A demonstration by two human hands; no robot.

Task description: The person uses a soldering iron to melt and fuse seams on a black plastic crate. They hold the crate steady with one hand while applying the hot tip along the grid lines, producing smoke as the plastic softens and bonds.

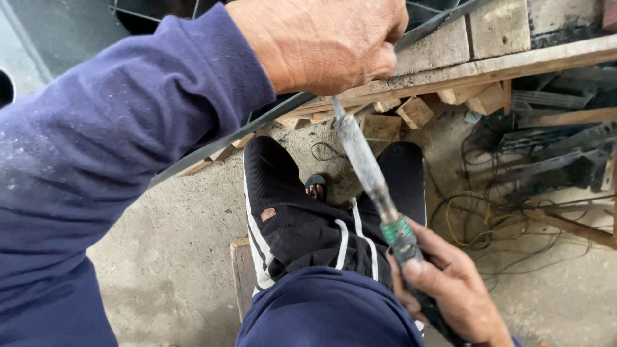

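Head view | your left hand [321,42] clamps metal strip [257,125] on plank [501,64] | right hand [450,289] grips file [366,167] below plank; stroke flat, steady.

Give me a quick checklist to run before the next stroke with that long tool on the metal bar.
1. Right hand closed on the tool's dark handle: ok.
2. Left hand gripping the dark metal bar where it lies on the wooden plank: ok.
3. Tip of the long grey tool meeting the bar just below the left hand: ok, though it sits very close to the fingers.
4. Bar clamped or otherwise fixed: cannot tell.
5. Sandalled foot and knees directly under the work: not ok.
6. Loose wires and wood offcuts on the floor: not ok.
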